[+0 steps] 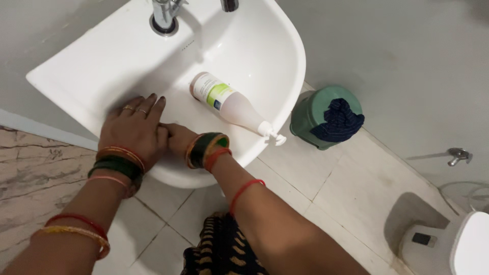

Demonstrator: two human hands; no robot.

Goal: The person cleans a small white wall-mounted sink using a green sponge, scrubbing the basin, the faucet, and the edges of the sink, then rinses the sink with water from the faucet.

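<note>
Currently I'm pressing my flat, empty left hand (133,127) on the sink (102,66) rim; my right hand (175,138), grip unclear, risks nudging the pump bottle (232,104) lying nearby off the edge.

The room was a bathroom. The wall (407,46) was plain and grey. The floor (331,188) had big pale square tiles with thin dark lines between them. A green plastic stool (310,119) stood near the wall with a dark blue cloth (338,122) on top. A small metal tap (458,155) stuck out low on the wall. Part of a white toilet (471,244) showed in the corner.
</note>
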